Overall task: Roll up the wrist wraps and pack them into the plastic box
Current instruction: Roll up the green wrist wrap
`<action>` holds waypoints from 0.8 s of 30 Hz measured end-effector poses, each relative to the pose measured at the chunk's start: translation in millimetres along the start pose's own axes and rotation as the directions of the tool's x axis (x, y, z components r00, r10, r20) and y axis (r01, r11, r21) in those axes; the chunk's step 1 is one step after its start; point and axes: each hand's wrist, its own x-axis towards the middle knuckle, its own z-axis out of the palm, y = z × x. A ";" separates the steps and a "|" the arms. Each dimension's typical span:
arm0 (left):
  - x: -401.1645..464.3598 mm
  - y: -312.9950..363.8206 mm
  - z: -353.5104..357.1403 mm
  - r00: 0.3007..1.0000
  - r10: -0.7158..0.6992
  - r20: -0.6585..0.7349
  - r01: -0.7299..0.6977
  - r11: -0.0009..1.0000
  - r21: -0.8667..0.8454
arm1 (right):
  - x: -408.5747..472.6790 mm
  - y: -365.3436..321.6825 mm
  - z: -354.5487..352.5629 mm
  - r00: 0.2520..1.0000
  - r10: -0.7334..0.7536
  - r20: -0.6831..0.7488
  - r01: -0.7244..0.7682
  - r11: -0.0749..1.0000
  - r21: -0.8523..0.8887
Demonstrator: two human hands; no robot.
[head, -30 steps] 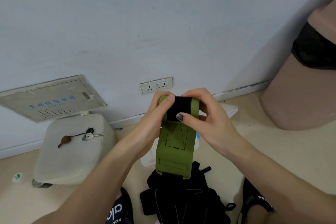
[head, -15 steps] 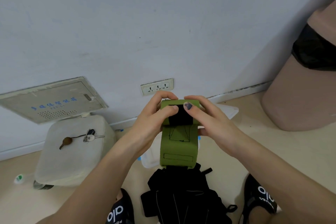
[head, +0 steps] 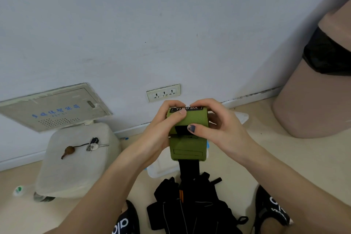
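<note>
A green wrist wrap (head: 188, 119) with black patches is held in mid-air, its top part wound into a roll and a short green tail with a black strap hanging down. My left hand (head: 161, 129) grips the roll's left end, thumb on top. My right hand (head: 218, 127) grips the right end, thumb pressed on the front. Below them a clear plastic box (head: 163, 169) stands on the floor, mostly hidden by my hands. More black wraps (head: 190, 209) lie in a heap on the floor nearer to me.
A white upturned container (head: 76, 167) with keys (head: 93, 143) on it stands left. A pink bin (head: 313, 91) with a black liner stands right. The wall with a socket (head: 163, 92) is close ahead. My black sandals (head: 273, 207) flank the heap.
Both hands have wound the green wrap further; the roll is thicker and the hanging green tail is shorter, its black strap end lifted off the heap.
</note>
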 end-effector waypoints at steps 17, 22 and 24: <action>-7.5 -4.6 -0.1 0.981 0.154 0.117 -0.170 0.976 0.134 | -4.5 -3.5 7.2 0.986 0.164 -0.044 -0.169 0.967 -0.191; -2.8 -6.8 4.5 0.994 0.072 0.079 -0.074 0.997 0.022 | -3.4 -4.0 6.8 0.992 0.119 -0.031 -0.122 0.989 -0.084; -0.7 -6.9 6.4 0.997 -0.016 0.074 0.023 0.995 -0.094 | -3.1 -5.1 4.1 0.997 0.068 -0.031 -0.071 0.993 -0.098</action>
